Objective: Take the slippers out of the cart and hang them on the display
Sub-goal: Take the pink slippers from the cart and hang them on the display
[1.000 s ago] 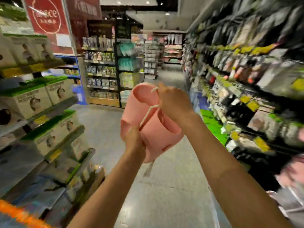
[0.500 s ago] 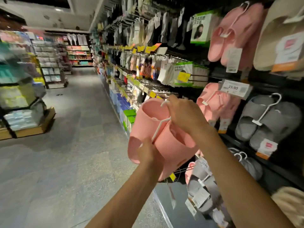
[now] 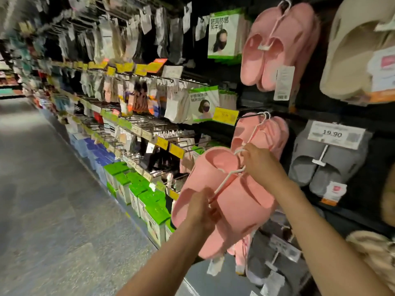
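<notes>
While both hands hold them up, the pink slippers (image 3: pixel 230 201) face the display (image 3: pixel 316 112) — not yet hung.
Smooth, rounded, matte foam pair on a thin white hanger (image 3: pixel 226 180) — left hand (image 3: pixel 201 210) grips the toes, right hand (image 3: pixel 260 163) pinches the hook end.

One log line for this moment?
stage: carrying to display | pink slippers on white hanger | left hand and right hand gripping | not yet hung

Pink slippers (image 3: pixel 233 201), white hanger (image 3: pixel 224 182), grey slippers (image 3: pixel 324 169), yellow price tags (image 3: pixel 225 115)
</notes>
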Action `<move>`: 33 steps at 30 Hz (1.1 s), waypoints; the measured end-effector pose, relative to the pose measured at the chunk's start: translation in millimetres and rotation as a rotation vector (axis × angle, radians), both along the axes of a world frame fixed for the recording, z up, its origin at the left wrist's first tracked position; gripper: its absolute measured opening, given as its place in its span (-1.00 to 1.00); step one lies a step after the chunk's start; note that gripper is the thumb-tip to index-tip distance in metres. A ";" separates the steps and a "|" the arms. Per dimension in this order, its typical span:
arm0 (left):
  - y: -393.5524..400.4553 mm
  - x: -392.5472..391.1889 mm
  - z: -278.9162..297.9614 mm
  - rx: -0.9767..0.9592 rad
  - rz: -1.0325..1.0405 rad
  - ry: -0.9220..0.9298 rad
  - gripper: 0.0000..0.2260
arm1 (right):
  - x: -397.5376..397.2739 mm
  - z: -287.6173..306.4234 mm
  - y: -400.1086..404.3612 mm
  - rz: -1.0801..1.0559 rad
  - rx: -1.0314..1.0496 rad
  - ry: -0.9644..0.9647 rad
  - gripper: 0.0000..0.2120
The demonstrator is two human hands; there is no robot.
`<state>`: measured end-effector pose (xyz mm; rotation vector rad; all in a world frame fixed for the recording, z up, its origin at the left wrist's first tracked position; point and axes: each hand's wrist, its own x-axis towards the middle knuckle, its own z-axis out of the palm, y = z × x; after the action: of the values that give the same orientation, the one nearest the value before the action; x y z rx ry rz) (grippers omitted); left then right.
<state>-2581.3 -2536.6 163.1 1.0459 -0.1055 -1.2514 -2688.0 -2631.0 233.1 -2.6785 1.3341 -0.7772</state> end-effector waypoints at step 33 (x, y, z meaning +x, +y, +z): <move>-309.5 42.4 20.3 -0.181 -0.478 0.616 -0.69 | 57.2 26.5 -278.0 -0.690 -0.073 0.068 -0.73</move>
<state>-2538.9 -2846.1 183.4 0.4513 0.0097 -1.9109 -2630.7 -2908.9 259.6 -2.2874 2.3286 -0.7802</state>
